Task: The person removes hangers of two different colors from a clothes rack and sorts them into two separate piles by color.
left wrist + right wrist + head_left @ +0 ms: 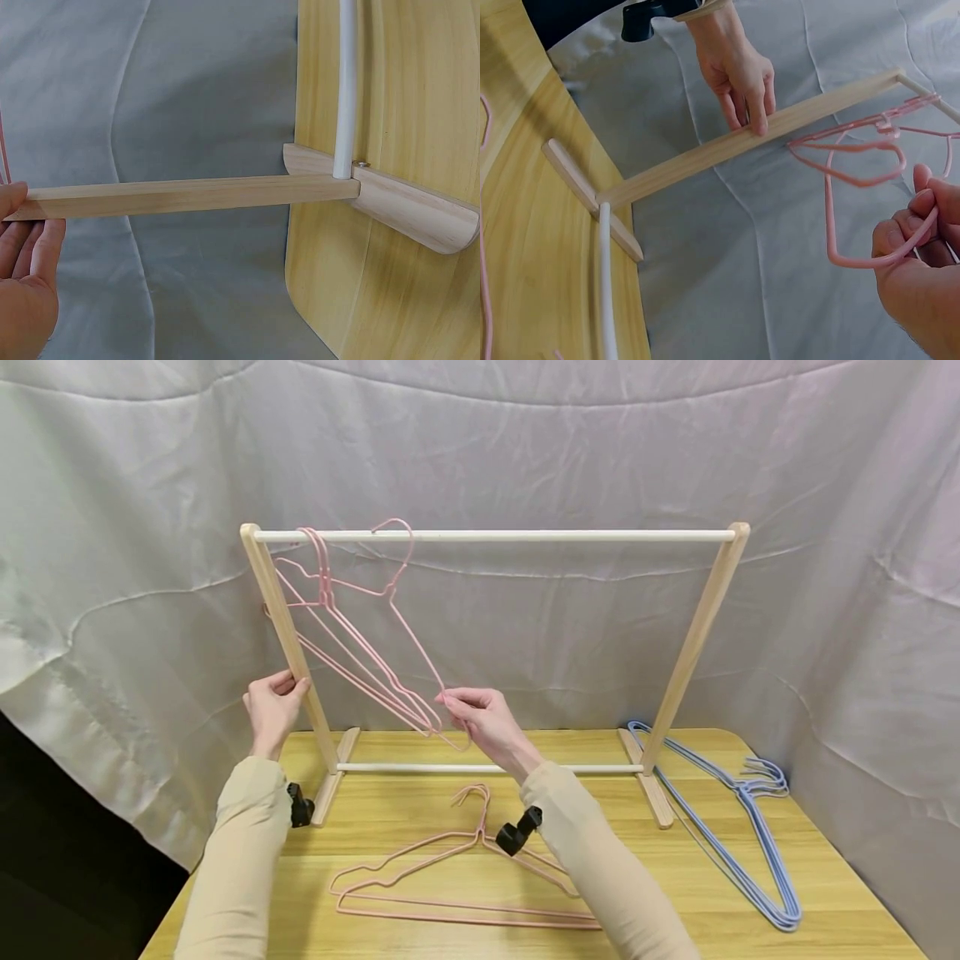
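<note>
The right hand [486, 720] pinches the lower corner of a pink hanger [405, 610] hooked on the rack's top rail [495, 536]. The left hand [272, 710] rests straight fingers against the rack's left post [288, 635]. Its thumb is hidden.

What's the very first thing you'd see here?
A wooden clothes rack stands on the table with pink wire hangers on its rail. The right hand pinches one hanger's corner; the left hand rests on the rack's left post. Blue hangers lie at right.
</note>
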The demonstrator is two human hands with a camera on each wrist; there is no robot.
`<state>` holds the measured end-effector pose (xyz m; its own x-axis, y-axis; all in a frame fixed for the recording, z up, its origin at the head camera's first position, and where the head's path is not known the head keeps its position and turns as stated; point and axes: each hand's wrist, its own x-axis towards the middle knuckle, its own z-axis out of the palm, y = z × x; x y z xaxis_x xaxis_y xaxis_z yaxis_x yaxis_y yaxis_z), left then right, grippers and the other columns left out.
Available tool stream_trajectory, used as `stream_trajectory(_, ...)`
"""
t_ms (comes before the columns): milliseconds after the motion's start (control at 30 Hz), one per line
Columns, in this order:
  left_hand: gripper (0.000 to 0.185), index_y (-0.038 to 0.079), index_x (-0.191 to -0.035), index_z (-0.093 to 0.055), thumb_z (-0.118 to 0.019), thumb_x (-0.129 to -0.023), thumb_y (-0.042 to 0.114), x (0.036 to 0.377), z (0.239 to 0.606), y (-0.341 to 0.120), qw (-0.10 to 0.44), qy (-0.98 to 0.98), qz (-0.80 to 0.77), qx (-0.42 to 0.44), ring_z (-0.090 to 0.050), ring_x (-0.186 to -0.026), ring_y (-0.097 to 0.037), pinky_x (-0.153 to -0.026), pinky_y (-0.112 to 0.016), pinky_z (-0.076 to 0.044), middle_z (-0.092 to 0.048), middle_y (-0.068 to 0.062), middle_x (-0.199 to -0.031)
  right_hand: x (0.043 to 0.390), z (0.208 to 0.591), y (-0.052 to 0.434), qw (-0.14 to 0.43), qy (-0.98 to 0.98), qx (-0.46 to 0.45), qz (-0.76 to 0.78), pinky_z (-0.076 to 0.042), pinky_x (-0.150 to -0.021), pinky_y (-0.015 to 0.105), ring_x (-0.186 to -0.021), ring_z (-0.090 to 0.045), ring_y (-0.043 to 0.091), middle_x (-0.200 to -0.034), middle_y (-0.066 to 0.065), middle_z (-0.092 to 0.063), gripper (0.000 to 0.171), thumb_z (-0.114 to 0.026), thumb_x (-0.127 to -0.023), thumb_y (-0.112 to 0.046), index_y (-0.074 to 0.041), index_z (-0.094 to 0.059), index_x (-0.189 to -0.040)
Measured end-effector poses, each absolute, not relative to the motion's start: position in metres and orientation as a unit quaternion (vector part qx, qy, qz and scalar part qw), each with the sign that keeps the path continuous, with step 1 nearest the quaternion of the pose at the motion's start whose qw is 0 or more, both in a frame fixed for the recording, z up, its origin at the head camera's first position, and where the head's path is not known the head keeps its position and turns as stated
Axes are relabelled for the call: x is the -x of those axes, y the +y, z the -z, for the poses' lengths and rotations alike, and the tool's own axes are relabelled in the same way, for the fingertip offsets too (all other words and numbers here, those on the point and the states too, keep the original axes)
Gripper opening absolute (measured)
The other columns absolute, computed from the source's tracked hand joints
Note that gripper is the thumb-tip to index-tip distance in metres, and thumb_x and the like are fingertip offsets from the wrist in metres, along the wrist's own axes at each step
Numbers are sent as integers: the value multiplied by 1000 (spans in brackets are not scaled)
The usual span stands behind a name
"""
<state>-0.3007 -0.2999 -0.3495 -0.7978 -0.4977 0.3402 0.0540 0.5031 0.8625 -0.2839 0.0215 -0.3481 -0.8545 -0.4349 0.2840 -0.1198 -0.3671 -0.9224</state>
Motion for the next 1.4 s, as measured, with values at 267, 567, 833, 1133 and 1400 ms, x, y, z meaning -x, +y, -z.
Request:
stream_trajectory(267,33,4,-123,-72,-70,-94,20,300,349,-299,289,-818,479,-135,-57,-78,20,-72,-2,-43,-72,-16,-118,281,361,41,81,558,275,779,-32,-61,23,-62,-39,11,-65,-2,-50,26,-51,-100,4,-7,-75,-98)
stream_trajectory(567,33,4,-123,-72,-70,-94,19,300,348,-298,291,-818,479,-133,-57,-78,20,-72,-2,-42,-72,-16,-118,276,378,65,61,598,267,754,-32,-62,23,-62,-40,8,-67,-5,-52,33,-53,-100,2,-20,-76,-92)
stream_trajectory(833,33,6,-123,-72,-70,-94,21,300,348,-298,288,-822,471,-138,-66,-92,9,-79,-6,-48,-73,-14,-118,272,397,90,53,630,291,718,-34,-62,23,-64,-41,8,-68,-5,-50,32,-54,-101,-2,-25,-75,-95)
stream_trajectory(1133,33,6,-123,-72,-70,-94,21,300,349,-299,290,-820,473,-138,-62,-83,16,-78,-5,-47,-73,-14,-117,261,410,121,59,683,281,672,-41,-67,22,-69,-47,4,-79,-12,-65,30,-58,-101,-8,19,-64,-114)
stream_trajectory(1400,33,5,-123,-72,-70,-94,21,299,349,-298,288,-821,473,-142,-61,-83,16,-77,-5,-47,-73,-14,-118,262,430,154,62,692,319,645,-42,-63,22,-67,-46,5,-75,-8,-59,34,-57,-101,-7,25,-60,-114)
